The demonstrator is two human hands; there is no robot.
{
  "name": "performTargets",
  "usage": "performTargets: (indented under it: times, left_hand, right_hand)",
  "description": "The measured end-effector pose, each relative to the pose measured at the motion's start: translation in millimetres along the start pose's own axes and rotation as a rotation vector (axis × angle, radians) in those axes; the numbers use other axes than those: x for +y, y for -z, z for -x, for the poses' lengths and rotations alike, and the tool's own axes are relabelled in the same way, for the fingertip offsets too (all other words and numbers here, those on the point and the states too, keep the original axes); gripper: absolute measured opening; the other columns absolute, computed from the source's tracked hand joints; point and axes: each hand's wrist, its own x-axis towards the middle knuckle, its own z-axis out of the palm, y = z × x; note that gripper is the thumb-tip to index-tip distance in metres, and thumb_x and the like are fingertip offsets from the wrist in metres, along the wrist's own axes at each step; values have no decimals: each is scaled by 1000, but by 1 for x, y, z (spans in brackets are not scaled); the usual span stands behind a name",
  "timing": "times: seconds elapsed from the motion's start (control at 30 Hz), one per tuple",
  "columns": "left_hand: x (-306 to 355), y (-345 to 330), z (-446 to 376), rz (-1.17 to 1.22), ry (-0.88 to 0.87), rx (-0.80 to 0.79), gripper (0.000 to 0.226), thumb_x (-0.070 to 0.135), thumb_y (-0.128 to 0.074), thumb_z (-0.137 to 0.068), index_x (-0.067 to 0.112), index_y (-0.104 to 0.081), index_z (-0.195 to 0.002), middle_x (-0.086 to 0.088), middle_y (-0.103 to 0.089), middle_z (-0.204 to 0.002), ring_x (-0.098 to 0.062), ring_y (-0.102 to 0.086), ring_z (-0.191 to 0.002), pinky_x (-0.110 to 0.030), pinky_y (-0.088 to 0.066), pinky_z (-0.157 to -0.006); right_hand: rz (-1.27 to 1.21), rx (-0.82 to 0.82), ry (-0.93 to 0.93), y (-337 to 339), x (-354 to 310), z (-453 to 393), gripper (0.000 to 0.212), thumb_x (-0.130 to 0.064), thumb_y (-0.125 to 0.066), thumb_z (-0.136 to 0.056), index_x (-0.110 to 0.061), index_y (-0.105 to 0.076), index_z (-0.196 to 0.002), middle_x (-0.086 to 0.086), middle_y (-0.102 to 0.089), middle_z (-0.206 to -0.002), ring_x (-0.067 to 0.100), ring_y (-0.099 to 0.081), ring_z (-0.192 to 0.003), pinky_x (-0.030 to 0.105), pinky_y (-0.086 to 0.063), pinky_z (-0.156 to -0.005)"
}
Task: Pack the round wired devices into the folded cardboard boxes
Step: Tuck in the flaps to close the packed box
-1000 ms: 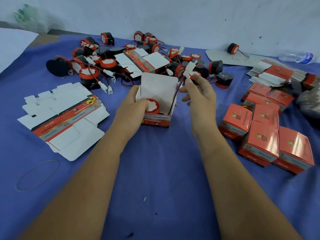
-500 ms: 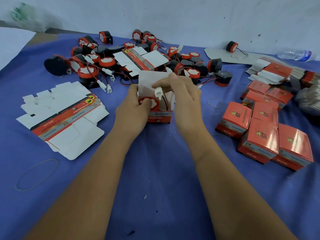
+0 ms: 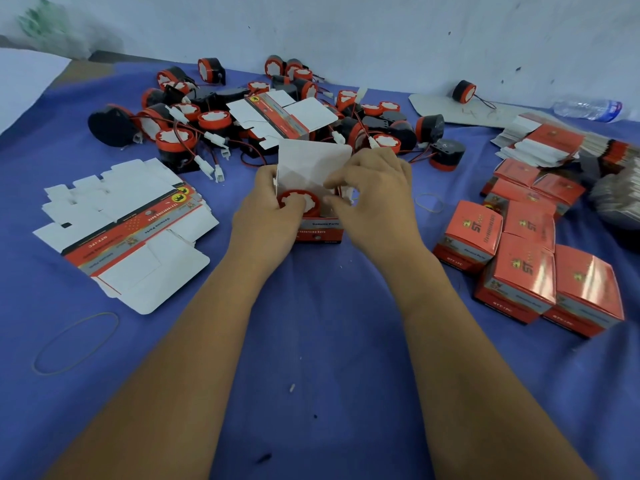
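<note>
**Device seated in open box, both hands at the box mouth**

An open cardboard box (image 3: 317,230) stands on the blue cloth (image 3: 311,341) at centre, its white lid flap (image 3: 311,164) raised upright at the far side. A round wired device (image 3: 299,201), with a red rim and white face, sits inside the box, face up, and shows through the open top.

The left hand (image 3: 268,216) grips the box at its left side; the fingers are curled around the left wall and the thumb rests on the red rim of the device. The right hand (image 3: 372,199) is over the right side of the box mouth, fingers bent and drawn together in a pinch at the box's right edge. A small white connector (image 3: 349,195) shows just beside those fingertips; whether the fingers clamp the connector, the wire or a side flap cannot be told.

Beyond the box lies a loose pile of devices (image 3: 207,123) with red and black wires and white plugs, and a partly unfolded carton (image 3: 277,116) rests on top of the pile. A stack of flat unfolded cartons (image 3: 128,223) lies to the left. Closed red boxes (image 3: 530,271) stand grouped to the right, with further flat cartons (image 3: 540,143) behind them. One single device (image 3: 464,91) sits on a grey sheet (image 3: 436,107) near the wall, and a plastic bottle (image 3: 585,109) lies further right. A rubber band (image 3: 74,344) lies on the cloth at near left, another (image 3: 429,202) just right of the right hand.
</note>
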Motion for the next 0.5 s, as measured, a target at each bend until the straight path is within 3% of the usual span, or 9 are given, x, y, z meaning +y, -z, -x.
performTargets:
  times: [0.13,0.27,0.4,0.5]
  left_hand:
    - [0,1,-1,-28,-5,-10,32,26,-55,-93,29,-49,-125,8,-64,-113,-18,-61,-106,-48,-50,-94]
    - [6,0,4,-72,-57,-4,44,35,-48,-86,22,-46,-129,6,-62,-111,-20,-60,-104,-48,-50,-92]
    - [6,-1,6,-110,-209,-13,46,21,-49,-92,18,-40,-137,2,-60,-119,-19,-60,-104,-43,-51,-89]
    - [5,-2,4,15,-173,-88,43,15,-44,-99,24,-40,-141,10,-61,-120,-8,-61,-104,-19,-51,-85]
  right_hand:
    - [-77,3,-106,-6,2,0,40,-8,-80,-74,-7,-69,-112,9,-54,-106,22,-45,-101,25,-35,-93]
    - [-124,32,-109,-5,6,-1,32,-12,-81,-74,-6,-73,-105,4,-49,-98,17,-42,-96,6,-29,-84]
    - [-131,-120,0,-6,0,2,16,-9,-68,-86,-8,-76,-99,4,-53,-91,21,-46,-92,9,-32,-76]
    - [-237,-213,-65,-9,-2,6,21,-20,-59,-92,-8,-76,-88,6,-60,-88,22,-51,-88,22,-37,-77]
